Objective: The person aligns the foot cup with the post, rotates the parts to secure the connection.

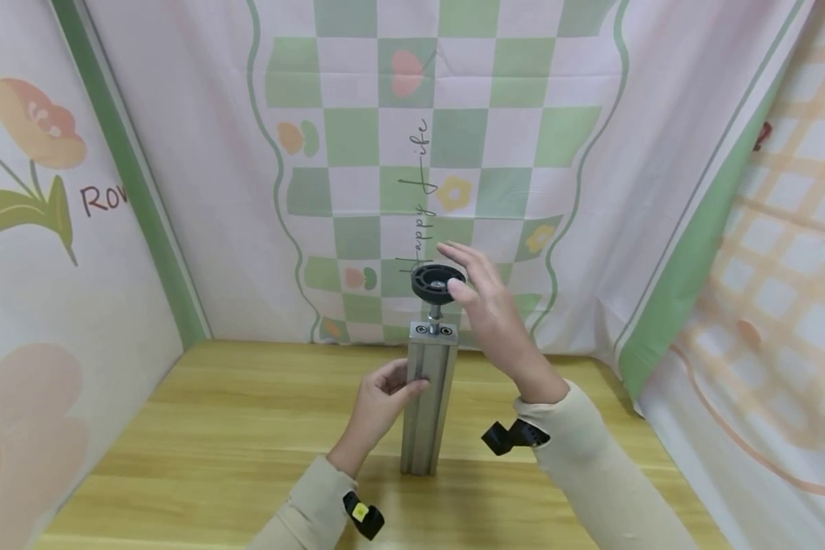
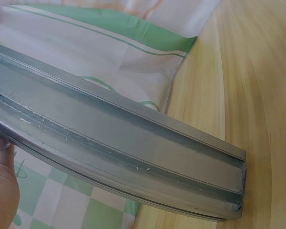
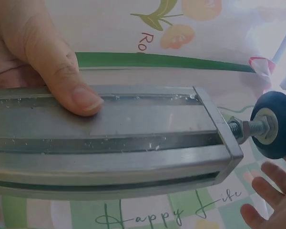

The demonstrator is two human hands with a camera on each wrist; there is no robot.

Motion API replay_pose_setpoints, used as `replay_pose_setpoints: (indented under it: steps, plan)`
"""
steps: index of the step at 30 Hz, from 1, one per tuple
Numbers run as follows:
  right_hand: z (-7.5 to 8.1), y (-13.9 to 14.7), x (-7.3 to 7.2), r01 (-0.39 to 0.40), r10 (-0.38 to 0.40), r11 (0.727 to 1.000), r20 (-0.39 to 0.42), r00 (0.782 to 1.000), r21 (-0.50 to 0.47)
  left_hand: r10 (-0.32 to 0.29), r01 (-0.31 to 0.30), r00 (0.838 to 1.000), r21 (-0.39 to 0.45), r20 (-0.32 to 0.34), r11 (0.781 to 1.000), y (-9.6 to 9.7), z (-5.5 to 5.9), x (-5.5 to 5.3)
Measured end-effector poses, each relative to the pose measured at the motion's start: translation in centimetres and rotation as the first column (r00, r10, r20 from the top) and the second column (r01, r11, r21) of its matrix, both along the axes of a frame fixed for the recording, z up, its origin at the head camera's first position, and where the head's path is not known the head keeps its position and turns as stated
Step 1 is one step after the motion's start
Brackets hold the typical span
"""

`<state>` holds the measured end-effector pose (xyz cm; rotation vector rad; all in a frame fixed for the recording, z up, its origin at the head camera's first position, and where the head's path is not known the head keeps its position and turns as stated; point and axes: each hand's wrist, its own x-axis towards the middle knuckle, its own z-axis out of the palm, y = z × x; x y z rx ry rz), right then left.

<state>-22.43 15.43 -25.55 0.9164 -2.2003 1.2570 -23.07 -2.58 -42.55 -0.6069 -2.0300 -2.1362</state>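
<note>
A grey aluminium profile stands upright on the wooden table. Its top carries an end plate with two screws and a threaded stud. Screwed onto the stud is a black round levelling foot, its ribbed underside facing up. My left hand grips the profile around its upper half, thumb across the near face. Beside the foot, my right hand has its fingers extended past the disc and its thumb at the disc's right edge. A nut sits on the stud in the right wrist view.
The wooden table spreads around the profile's base. Printed curtains hang behind and along both sides, with the left curtain and right curtain meeting the table edges. Each wrist wears a small black camera.
</note>
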Motion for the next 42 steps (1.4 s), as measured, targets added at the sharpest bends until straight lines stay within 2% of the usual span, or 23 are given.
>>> replay_pose_setpoints:
  steps: [2, 6, 11, 16, 20, 27, 33, 39, 42]
  plan:
    - [0.1, 0.2, -0.2, -0.070, 0.072, 0.997, 0.077, 0.994, -0.034, 0.000, 0.000, 1.000, 0.000, 0.007, 1.000, 0.0, 0.0, 0.0]
    - [0.0, 0.7, -0.7, -0.188, 0.208, 0.975, 0.183, 0.961, -0.119, 0.000, 0.000, 1.000, -0.002, 0.012, 1.000, 0.0, 0.0, 0.1]
    - [-0.2, 1.1, -1.1, -0.258, 0.303, 0.948, 0.280, 0.911, -0.186, 0.006, -0.006, 1.000, -0.006, 0.017, 1.000, 0.0, 0.1, 0.0]
    - [-0.4, 1.2, -1.0, -0.294, 0.354, 0.929, 0.316, 0.880, -0.224, 0.004, -0.004, 1.000, -0.006, 0.014, 1.000, 0.0, 0.1, 0.0]
    - [-0.5, 1.2, -1.2, -0.308, 0.378, 0.917, 0.302, 0.875, -0.253, -0.001, 0.001, 1.000, 0.000, 0.008, 1.000, 0.0, 0.2, 0.0]
    - [-1.1, 1.3, -1.1, -0.210, 0.312, 0.927, 0.329, 0.891, -0.309, 0.005, -0.005, 1.000, -0.002, -0.003, 1.000, 0.0, 0.3, 0.1]
    - [-1.5, 0.8, -0.8, -0.158, 0.289, 0.907, 0.302, 0.908, -0.391, 0.010, -0.010, 1.000, 0.000, -0.006, 1.000, 0.1, 0.3, 0.1]
    - [-1.8, 0.2, -0.2, -0.026, 0.152, 0.921, 0.298, 0.942, -0.388, 0.008, -0.008, 1.000, -0.002, -0.019, 1.000, 0.0, 0.1, 0.1]
    - [-1.9, 0.0, -0.1, -0.007, 0.111, 0.930, 0.262, 0.959, -0.369, 0.006, -0.006, 1.000, -0.005, -0.022, 1.000, 0.0, 0.0, 0.1]
